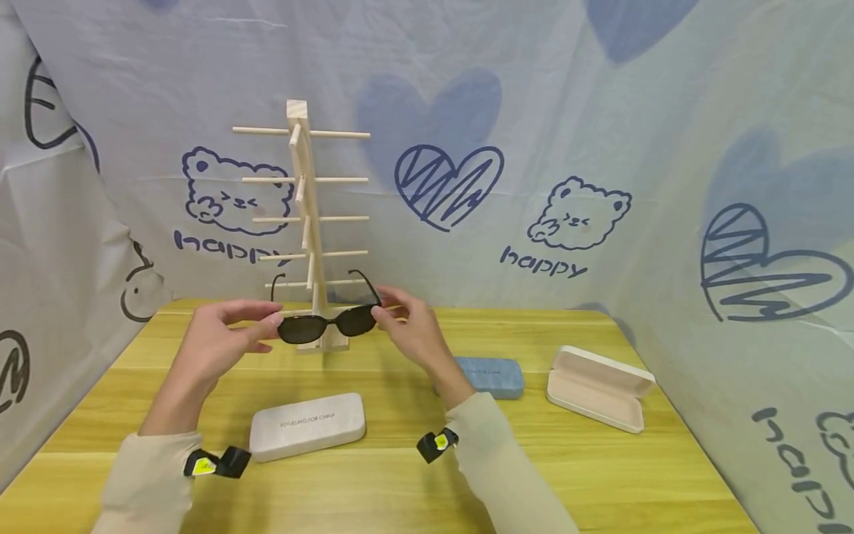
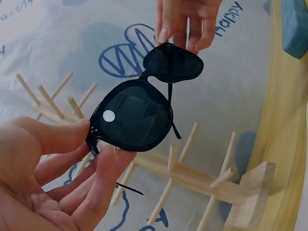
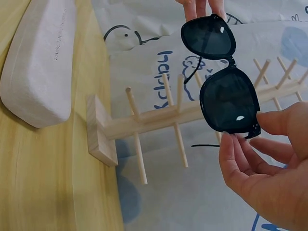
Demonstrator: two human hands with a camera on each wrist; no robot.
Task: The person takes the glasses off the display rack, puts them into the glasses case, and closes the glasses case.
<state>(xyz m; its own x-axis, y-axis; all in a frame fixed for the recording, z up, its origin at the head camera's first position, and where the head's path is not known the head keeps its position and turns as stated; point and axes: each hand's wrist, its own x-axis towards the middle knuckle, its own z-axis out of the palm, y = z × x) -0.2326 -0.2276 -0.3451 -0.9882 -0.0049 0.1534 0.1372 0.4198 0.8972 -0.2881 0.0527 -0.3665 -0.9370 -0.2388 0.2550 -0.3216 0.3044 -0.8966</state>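
A pair of black sunglasses (image 1: 356, 320) with dark lenses is held up between both hands, its temples unfolded and pointing away toward the rack. My left hand (image 1: 230, 330) pinches the frame's left corner between thumb and fingers. At the opposite corner, my right hand (image 1: 412, 326) pinches the frame the same way. Right behind the sunglasses stands a wooden display rack (image 1: 303, 159), an upright post with several rows of thin pegs. In the left wrist view a round white spot shows on the near lens (image 2: 139, 118).
A closed white glasses case (image 1: 307, 426) lies at the front of the wooden table (image 1: 373, 482). Partly behind the right forearm is a blue case (image 1: 497, 377). Farther right, a pale case (image 1: 597, 389) lies with its lid up. Printed cloth (image 1: 454, 96) hangs behind the table.
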